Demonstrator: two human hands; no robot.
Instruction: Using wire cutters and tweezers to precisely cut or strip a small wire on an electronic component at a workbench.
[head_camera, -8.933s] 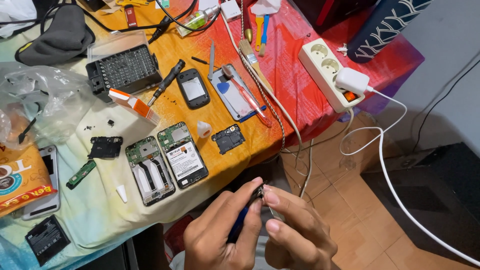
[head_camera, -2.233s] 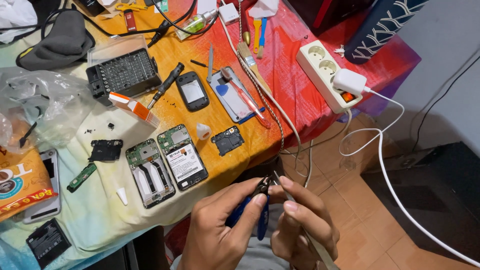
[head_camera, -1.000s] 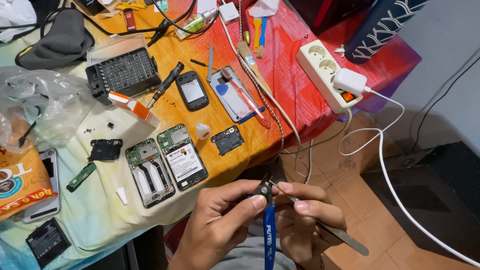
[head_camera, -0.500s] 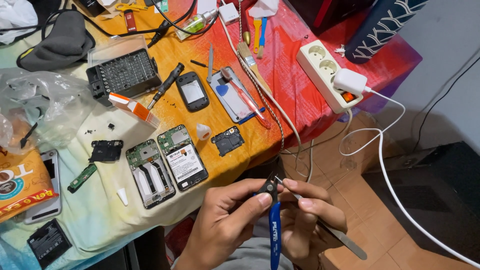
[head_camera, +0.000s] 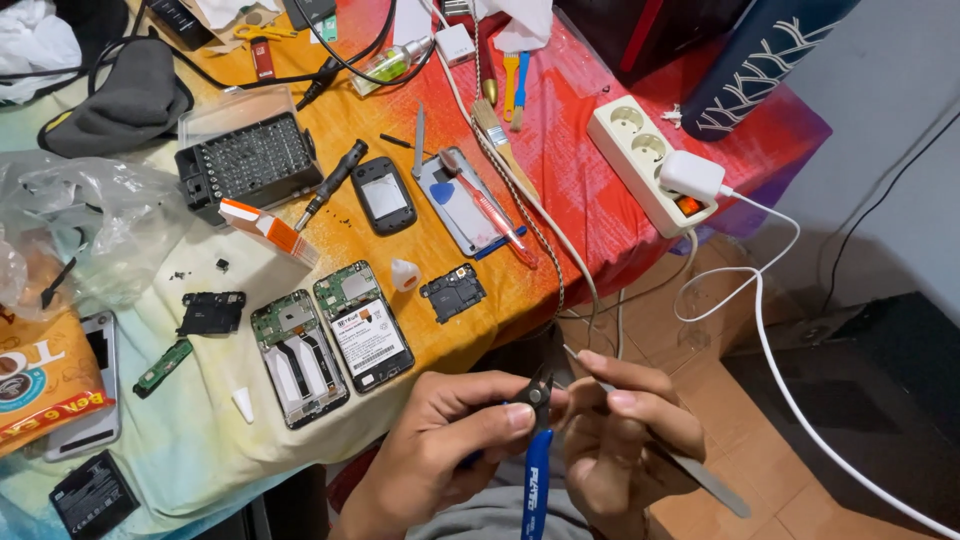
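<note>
Head | left fingers (head_camera: 515, 415) pinch blue-handled cutters (head_camera: 538, 465) | right fingers (head_camera: 620, 400) grip tweezers (head_camera: 700, 478)

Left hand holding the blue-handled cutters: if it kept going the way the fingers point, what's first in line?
Likely the right hand. The left hand points right, its cutters nose already close to the right fingers holding tweezers. Whether they touch is unclear.

Bare forearms, grey garment below

On the bright cloth lie two opened phones (head_camera: 330, 335); a black bit set case (head_camera: 245, 155) behind them; a white power strip (head_camera: 645, 160) at the right edge.
</note>
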